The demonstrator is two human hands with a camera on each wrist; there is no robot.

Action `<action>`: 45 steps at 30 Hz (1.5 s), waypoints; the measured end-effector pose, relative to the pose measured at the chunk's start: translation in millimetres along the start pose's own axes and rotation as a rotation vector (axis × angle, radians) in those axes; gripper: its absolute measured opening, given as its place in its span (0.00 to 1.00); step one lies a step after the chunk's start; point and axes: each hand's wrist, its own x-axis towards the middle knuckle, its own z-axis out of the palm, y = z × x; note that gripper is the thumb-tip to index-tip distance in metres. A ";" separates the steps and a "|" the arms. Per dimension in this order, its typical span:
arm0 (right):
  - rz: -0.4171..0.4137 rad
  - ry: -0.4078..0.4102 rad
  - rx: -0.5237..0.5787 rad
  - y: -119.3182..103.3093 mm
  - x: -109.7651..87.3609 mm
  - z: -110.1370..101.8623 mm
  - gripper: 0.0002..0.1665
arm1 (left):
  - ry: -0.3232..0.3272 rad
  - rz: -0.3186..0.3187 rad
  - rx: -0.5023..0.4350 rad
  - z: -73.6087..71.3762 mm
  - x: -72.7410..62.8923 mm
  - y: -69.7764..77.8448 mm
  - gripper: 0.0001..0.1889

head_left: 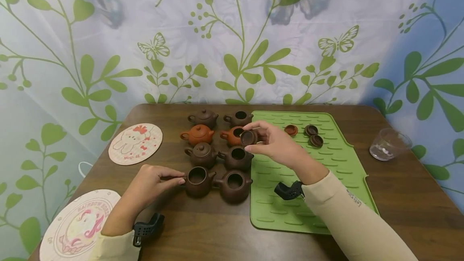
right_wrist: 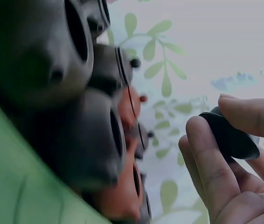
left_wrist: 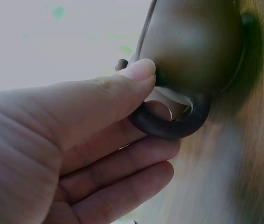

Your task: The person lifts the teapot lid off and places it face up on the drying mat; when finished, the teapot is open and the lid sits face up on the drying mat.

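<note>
My left hand (head_left: pixel 150 184) pinches the handle (left_wrist: pixel 169 126) of a dark brown teapot (head_left: pixel 197 186) at the front left of the group; that pot has no lid and stands on the table. Raised over the right column of pots, my right hand (head_left: pixel 273 142) holds a dark brown teapot lid (head_left: pixel 249 137) between thumb and fingers, its hollow side showing in the head view. Beneath and beside the lid are an open orange teapot (head_left: pixel 228 135) and an open dark teapot (head_left: pixel 236 159). Another lidless dark teapot (head_left: pixel 233 188) stands at the front right.
Lidded pots, including an orange one (head_left: pixel 198 135), fill the left column. On the green mat (head_left: pixel 275 212) lie an orange lid (head_left: pixel 291 130) and two dark lids (head_left: pixel 316 141). A clear cup (head_left: pixel 388 146) stands far right; two round coasters (head_left: pixel 135 144) lie left.
</note>
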 end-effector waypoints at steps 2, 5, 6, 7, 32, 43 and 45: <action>0.010 0.025 -0.018 4.6 -5.6 -10.3 0.31 | -0.002 -0.003 -0.001 0.4 0.3 0.4 0.07; 0.025 0.069 -0.040 10.1 -14.7 -25.3 0.31 | -0.003 -0.003 -0.005 0.6 0.5 0.8 0.07; 0.030 0.083 -0.052 11.4 -17.7 -30.0 0.31 | -0.002 -0.003 -0.005 0.5 0.4 0.8 0.07; 0.033 0.094 -0.056 12.3 -20.7 -34.4 0.32 | 0.000 -0.001 -0.006 0.4 0.3 0.8 0.07; 0.200 0.204 -0.288 64.8 -91.4 -115.0 0.38 | 0.003 -0.002 -0.006 -1.1 -1.2 1.0 0.07; 0.211 0.078 -0.408 86.5 -101.5 -133.1 0.33 | 0.013 0.011 -0.001 -0.3 -1.1 0.1 0.07; 0.204 0.067 -0.424 88.4 -102.2 -135.2 0.31 | 0.015 0.014 -0.002 -0.5 -0.8 0.0 0.07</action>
